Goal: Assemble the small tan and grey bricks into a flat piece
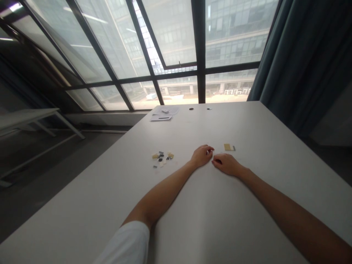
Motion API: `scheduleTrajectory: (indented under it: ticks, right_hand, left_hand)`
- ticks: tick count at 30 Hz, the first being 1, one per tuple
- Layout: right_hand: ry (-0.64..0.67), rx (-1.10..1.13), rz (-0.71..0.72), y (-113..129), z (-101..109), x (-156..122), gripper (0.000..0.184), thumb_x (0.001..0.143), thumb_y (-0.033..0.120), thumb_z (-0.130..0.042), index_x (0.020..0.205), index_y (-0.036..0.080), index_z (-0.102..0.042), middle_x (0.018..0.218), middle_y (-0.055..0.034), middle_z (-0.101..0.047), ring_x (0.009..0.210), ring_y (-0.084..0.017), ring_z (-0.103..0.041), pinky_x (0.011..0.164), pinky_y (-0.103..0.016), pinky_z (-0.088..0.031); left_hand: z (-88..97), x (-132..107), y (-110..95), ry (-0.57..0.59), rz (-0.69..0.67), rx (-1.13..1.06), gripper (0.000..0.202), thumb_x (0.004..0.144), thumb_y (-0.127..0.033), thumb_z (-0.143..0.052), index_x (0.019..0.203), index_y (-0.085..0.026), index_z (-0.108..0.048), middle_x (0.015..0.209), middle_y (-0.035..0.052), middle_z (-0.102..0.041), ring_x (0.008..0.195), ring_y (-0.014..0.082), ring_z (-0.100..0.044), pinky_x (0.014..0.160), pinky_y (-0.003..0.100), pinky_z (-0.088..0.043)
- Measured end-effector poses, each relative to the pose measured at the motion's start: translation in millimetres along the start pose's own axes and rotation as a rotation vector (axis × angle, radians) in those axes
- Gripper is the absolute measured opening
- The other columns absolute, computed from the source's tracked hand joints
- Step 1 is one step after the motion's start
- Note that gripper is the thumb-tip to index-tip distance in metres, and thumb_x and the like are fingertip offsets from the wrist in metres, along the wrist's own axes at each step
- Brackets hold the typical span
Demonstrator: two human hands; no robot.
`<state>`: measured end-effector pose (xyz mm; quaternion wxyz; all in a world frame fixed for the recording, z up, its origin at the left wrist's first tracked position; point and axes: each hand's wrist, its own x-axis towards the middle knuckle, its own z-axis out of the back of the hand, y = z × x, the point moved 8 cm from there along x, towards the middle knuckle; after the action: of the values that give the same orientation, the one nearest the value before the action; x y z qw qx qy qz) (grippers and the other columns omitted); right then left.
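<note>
My left hand (pixel 202 155) rests near the middle of the white table (pixel 176 205) with its fingers curled inward. Facing it, a small gap away, my right hand (pixel 227 164) is also curled, its knuckles up. Whatever either hand may hold is too small or hidden to make out. Just beyond my right hand lies a small flat yellow, white and grey block piece (pixel 229 147). To the left of my left hand is a loose pile of small yellow, grey, black and white pieces (pixel 162 157), which look like toy building bricks. One grey piece (pixel 155 167) lies slightly apart.
Sheets of paper (pixel 165 110) with a dark pen-like item lie at the table's far left corner. Two small dark round things (pixel 191 109) are near the far edge. Windows stand behind, a dark curtain (pixel 297 66) hangs right, and another table (pixel 30 114) is left.
</note>
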<state>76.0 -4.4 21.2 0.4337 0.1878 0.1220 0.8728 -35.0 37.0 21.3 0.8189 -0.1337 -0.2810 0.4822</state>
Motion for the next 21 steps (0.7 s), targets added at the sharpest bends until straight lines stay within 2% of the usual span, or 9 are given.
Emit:
scheduleTrajectory:
  ticks: [21]
  right_hand:
    - [-0.004, 0.013, 0.009, -3.9, -2.1, -1.5, 0.027, 0.092, 0.032, -0.052, 0.069, 0.019, -0.057, 0.071, -0.0025, -0.064, 0.066, -0.015, -0.052, 0.064, -0.026, -0.029]
  left_hand:
    - [2.4, -0.8, -4.7, 0.021, 0.034, -0.011, 0.028, 0.09, -0.025, -0.053, 0.106, -0.021, -0.075, 0.096, 0.0032, -0.071, 0.081, 0.0143, -0.062, 0.084, 0.025, -0.049]
